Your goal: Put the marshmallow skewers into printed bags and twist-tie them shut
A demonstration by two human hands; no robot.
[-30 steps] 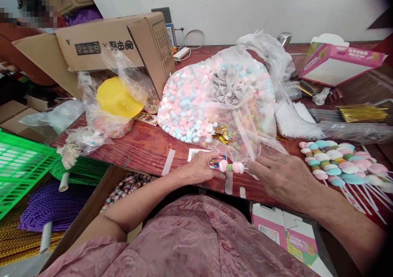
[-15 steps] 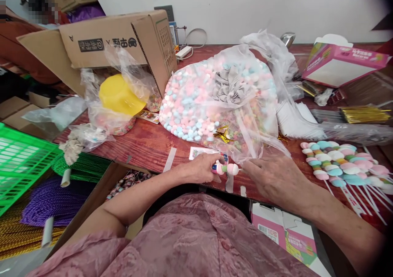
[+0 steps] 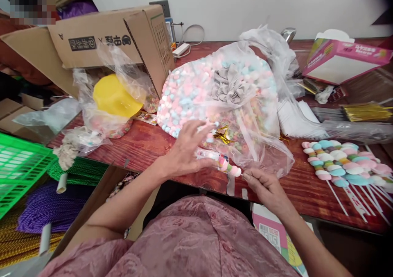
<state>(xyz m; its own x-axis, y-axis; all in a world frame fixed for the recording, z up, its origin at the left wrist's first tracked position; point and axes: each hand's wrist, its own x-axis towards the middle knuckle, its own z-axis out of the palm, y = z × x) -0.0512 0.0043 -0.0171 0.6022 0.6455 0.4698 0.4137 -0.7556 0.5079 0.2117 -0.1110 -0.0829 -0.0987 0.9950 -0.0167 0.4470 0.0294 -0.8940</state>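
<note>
A head-worn camera is looking forward and down, the dusty-pink patterned fabric shirt [image 3: 190, 236] filling six o'clock close to the lens. It is facing across the long red-brown wooden table [image 3: 144, 146] toward the flat whitish wall [image 3: 245, 6], which is standing beyond it at twelve o'clock.

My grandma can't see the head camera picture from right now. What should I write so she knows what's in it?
A person's right hand holds a pastel candy skewer by its stick over a reddish table, while the left hand is spread open nearby. Behind is a big clear bag of sweets; more skewers lie at the right.
</note>
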